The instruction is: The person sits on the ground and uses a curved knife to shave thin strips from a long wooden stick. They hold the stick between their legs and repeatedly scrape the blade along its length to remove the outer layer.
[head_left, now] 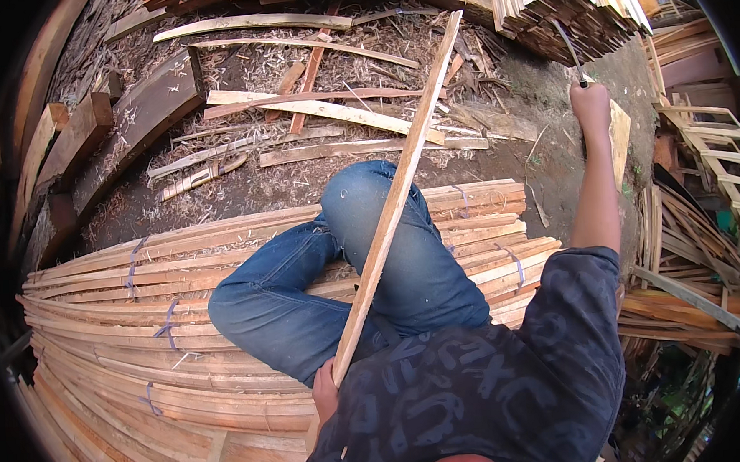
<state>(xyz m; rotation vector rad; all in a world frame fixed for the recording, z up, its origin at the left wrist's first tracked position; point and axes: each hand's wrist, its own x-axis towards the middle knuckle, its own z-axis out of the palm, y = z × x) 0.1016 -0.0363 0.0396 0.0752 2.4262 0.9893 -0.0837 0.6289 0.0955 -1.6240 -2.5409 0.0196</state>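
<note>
Purple ties bind long, thin strips of wood into bundles, which lie side by side across the lower left and run beneath the person's legs. On the ground beyond them lies a pale, banded piece, shaped like a sheath; whether it is hollow I cannot tell.

The ground is bare brown earth, thickly littered with shavings toward the middle and left. Loose slats lie across the litter, some over others. Heavy dark beams stand at the left, and a tight stack of thin boards fills the upper right, its cut ends facing the person. Along the right edge is a jumble of timber, with a slatted frame near its top.

One strip slants up over the legs, its far end above the loose slats. The left hand is curled around its near end. The right hand, arm stretched far forward, is closed round the dark handle of a knife, its blade pointing toward the stack.
</note>
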